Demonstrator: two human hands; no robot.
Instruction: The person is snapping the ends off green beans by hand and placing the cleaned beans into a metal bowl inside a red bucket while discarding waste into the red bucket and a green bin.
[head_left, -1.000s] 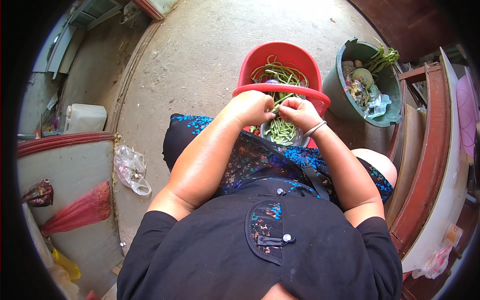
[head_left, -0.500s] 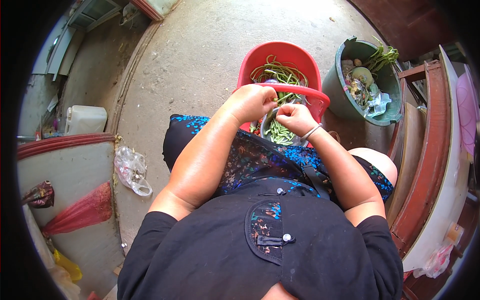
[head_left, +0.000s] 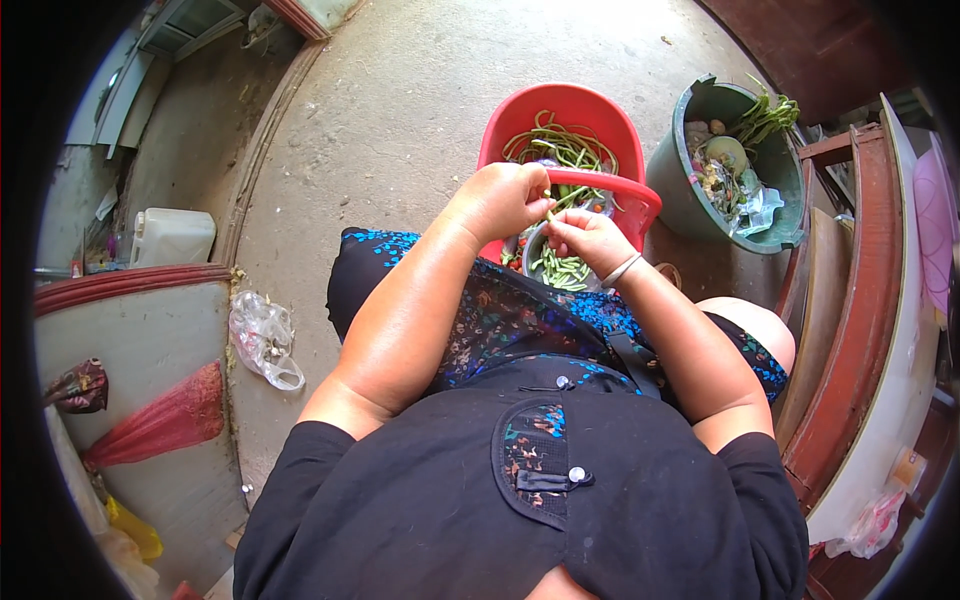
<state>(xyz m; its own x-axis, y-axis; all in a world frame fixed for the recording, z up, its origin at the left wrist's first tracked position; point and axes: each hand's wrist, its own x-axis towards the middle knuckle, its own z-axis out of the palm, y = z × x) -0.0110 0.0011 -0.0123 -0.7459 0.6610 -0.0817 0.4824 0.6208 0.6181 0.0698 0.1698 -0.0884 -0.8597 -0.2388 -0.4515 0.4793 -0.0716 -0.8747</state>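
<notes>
My left hand (head_left: 500, 202) is closed at the near side of a red plastic basket (head_left: 612, 115), pinching a green bean (head_left: 549, 208) that shows only as a short bit at the fingertips. Fingertips of my right hand (head_left: 592, 240) pinch the same bean from the other side, so the two hands almost touch. Just beneath them, partly covered by the right hand, is a bowl (head_left: 527, 258) of short bean pieces (head_left: 562, 272). Long uncut beans (head_left: 570, 148) lie inside the basket beyond its raised handle (head_left: 622, 184).
Right of the basket stands a green bin (head_left: 672, 185) of vegetable scraps and plastic. A red wooden frame (head_left: 850, 350) runs along my right side. On the floor at left lies a clear plastic bag (head_left: 262, 335); a white jug (head_left: 175, 237) sits beyond a low partition.
My right hand's fingers have shifted up toward the left fingertips, and a bit of bean now shows between them. My left hand has barely moved.
</notes>
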